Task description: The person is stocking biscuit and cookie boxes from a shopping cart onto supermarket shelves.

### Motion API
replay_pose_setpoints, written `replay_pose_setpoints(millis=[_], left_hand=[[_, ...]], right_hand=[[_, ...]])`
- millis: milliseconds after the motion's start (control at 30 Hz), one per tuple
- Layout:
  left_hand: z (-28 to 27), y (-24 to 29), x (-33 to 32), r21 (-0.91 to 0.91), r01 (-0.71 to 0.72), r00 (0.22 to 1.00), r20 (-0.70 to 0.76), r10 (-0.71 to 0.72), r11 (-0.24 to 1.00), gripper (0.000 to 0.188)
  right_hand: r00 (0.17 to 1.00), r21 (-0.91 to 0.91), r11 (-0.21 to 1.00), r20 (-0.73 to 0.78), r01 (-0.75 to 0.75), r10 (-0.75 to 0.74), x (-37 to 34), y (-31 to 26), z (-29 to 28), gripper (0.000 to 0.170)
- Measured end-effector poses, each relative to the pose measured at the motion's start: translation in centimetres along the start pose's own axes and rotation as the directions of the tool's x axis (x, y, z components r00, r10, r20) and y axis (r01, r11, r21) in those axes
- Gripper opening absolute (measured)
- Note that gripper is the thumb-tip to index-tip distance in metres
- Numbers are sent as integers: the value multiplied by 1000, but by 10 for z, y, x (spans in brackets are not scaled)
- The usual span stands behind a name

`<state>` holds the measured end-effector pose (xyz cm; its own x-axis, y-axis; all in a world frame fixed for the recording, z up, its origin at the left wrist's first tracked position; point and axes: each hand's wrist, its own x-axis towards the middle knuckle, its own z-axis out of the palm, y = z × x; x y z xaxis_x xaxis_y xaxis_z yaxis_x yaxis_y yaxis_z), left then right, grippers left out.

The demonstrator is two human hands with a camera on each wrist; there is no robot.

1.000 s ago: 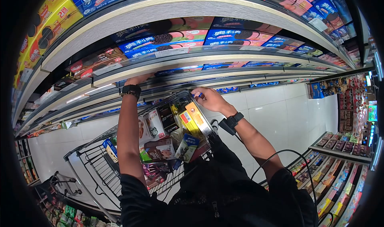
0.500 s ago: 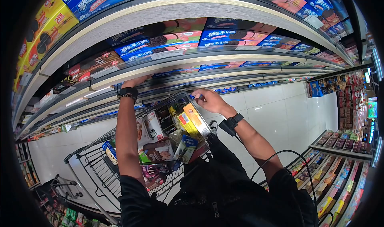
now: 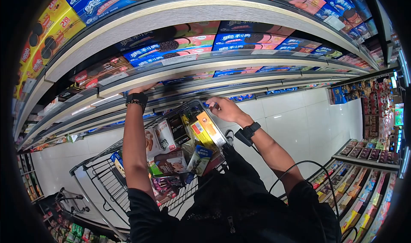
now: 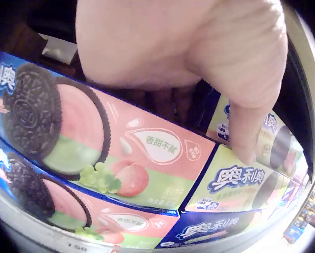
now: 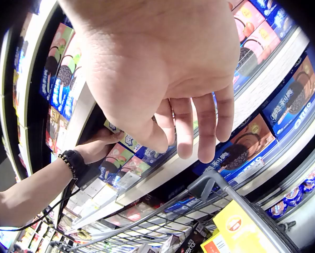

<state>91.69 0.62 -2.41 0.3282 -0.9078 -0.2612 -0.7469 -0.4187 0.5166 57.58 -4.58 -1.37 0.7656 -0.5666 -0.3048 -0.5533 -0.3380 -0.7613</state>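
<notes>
My left hand [image 3: 142,89] reaches into a middle shelf among Oreo boxes. In the left wrist view its thumb touches a yellow-green Oreo box [image 4: 228,182], while the other fingers dip into the dark gap behind a pink-and-green Oreo box [image 4: 141,142]; cannot tell whether they grip anything. Over the front corner of the shopping cart [image 3: 195,102] hangs my right hand [image 3: 229,110], its fingers loosely bent with nothing in them. In the right wrist view, that hand's fingers [image 5: 205,132] hang above the cart's grey rim. A yellow box [image 3: 209,125] stands in that corner of the cart.
More boxes, including a blue-and-green one [image 3: 199,159] and a brown one [image 3: 171,162], fill the cart. Shelf edges [image 3: 205,65] run close along the cart's far side. Tiled floor [image 3: 295,119] lies to the right, with a snack display [image 3: 368,191] beyond.
My left hand has shifted slightly left along the shelf and stays inside it. The right hand keeps its place by the cart corner, its fingers a little more curled in.
</notes>
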Motion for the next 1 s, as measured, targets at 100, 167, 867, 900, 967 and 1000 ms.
replay_pose_setpoints(millis=[100,167,867,900,967,1000], left_hand=[[0,2,-1,-9,0,1000,10,0,1000,35],[0,3,-2,-18,5,1000,19,-4,1000,35],[77,-98,-353,5,213,916,-350,-198,977,56],[88,-124,-381,-113,293,865,-391,-314,949,55],[106,-161,-433,-246,592,690,-336,-641,767,51],[107,-165,-450,-249,665,664,-234,-710,704,50]], right_hand=[[1000,3,1000,4,19,-19,2,3,1,29],[1000,-13,1000,2,22,-22,3,3,1,29],[953,54,998,302,9,-25,-44,24,88,27],[941,26,999,335,41,-47,-50,29,95,26],[927,-10,998,370,64,-56,-60,29,104,24],[920,-14,1000,391,21,-14,-64,27,106,24]])
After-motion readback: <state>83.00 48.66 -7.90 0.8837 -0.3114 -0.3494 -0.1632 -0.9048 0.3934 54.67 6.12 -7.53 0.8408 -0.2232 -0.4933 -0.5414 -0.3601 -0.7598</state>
